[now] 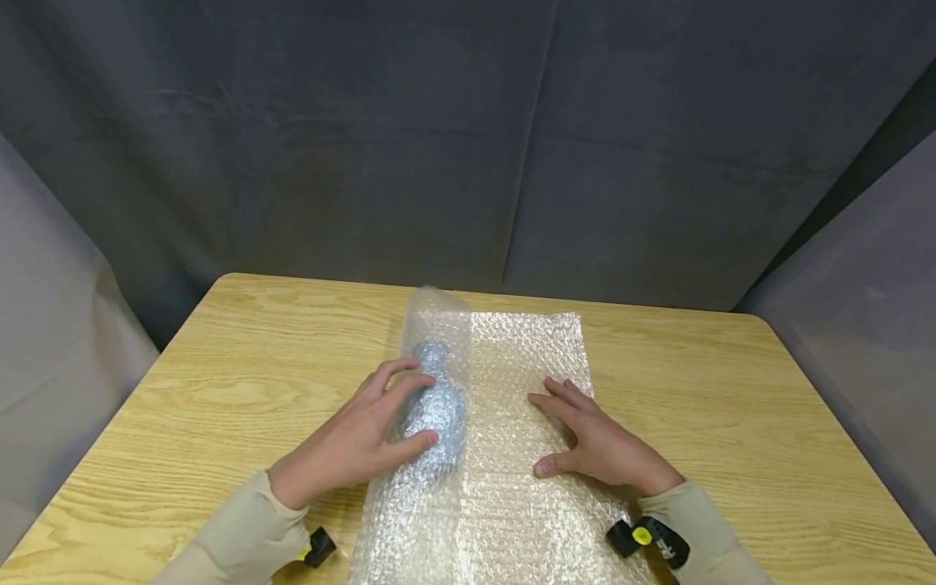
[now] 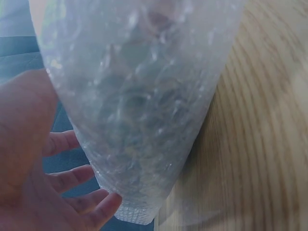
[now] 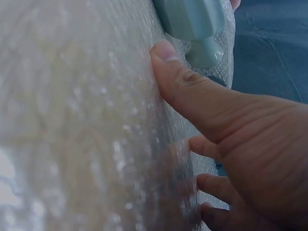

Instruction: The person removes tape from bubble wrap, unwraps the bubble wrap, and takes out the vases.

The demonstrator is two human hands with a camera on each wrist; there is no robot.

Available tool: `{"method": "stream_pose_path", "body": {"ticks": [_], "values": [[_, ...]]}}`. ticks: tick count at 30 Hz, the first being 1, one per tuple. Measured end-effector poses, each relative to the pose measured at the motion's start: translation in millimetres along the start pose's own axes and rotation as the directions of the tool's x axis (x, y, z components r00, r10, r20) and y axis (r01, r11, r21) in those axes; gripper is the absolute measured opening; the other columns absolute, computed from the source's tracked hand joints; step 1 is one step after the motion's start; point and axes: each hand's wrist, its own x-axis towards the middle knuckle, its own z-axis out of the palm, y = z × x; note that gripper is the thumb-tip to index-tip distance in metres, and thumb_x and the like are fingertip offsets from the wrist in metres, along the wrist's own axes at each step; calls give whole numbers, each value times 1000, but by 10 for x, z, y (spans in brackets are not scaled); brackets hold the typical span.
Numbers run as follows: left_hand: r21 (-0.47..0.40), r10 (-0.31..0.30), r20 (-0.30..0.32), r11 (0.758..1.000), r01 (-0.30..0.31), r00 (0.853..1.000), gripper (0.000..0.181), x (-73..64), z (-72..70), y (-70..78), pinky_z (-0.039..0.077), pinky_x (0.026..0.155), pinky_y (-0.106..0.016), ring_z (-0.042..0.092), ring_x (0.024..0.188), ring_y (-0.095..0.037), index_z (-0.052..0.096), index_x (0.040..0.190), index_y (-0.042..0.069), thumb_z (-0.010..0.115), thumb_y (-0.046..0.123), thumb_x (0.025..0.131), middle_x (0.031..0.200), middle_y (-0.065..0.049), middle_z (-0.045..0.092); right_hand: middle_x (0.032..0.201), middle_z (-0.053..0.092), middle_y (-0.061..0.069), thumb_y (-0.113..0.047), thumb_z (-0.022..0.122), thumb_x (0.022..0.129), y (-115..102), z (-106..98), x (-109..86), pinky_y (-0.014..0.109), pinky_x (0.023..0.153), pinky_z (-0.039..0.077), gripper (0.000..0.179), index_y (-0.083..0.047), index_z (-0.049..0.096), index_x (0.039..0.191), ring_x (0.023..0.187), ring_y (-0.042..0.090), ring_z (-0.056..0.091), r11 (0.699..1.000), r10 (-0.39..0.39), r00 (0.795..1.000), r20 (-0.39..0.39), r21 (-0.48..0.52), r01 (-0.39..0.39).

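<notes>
A sheet of clear bubble wrap (image 1: 512,520) lies lengthwise on the table, its left part folded over a pale blue vase (image 1: 440,410). The vase lies on its side, neck towards the far edge, and shows through the wrap. My left hand (image 1: 358,443) rests on the folded layer over the vase, thumb and fingers spread. On the flat right part of the sheet lies my right hand (image 1: 600,439), fingers apart and gripping nothing. From the right wrist, the vase (image 3: 195,19) shows its smooth body and flared neck inside the fold. The left wrist view has the bulging wrap (image 2: 134,106) beside the fingers.
The wooden table (image 1: 731,422) extends to both sides of the sheet. Dark grey cloth (image 1: 366,146) hangs behind it, with lighter cloth at the left and right. A black strap device (image 1: 661,540) sits on the right sleeve.
</notes>
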Motion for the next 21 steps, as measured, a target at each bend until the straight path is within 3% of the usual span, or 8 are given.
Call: {"method": "stream_pose_path", "body": {"ticks": [7,14,21], "values": [[3,-17,20,1000,16,1000,66,-5,-11,2,48,112,-57,39,151,-30,46,152,27,67,54,96,164,-2,33,174,15,16,-53,83,77,6,1,-24,76,121,22,99,-19,40,159,161,48,4,1000,2,1000,3,6,-2],[-7,15,18,1000,-14,1000,67,-10,-17,-15,51,109,-56,43,148,-32,45,153,25,68,52,96,164,-4,33,175,15,15,-54,83,78,9,-5,-15,74,122,22,99,-19,39,160,161,47,4,1000,5,1000,4,-4,-5],[-28,-12,25,1000,13,1000,67,-29,-47,-57,52,108,-54,49,144,-29,43,154,29,66,55,96,166,0,31,175,15,14,-54,83,77,12,4,4,75,122,20,99,-19,40,159,161,46,4,1000,-5,1000,-2,4,5]]}}
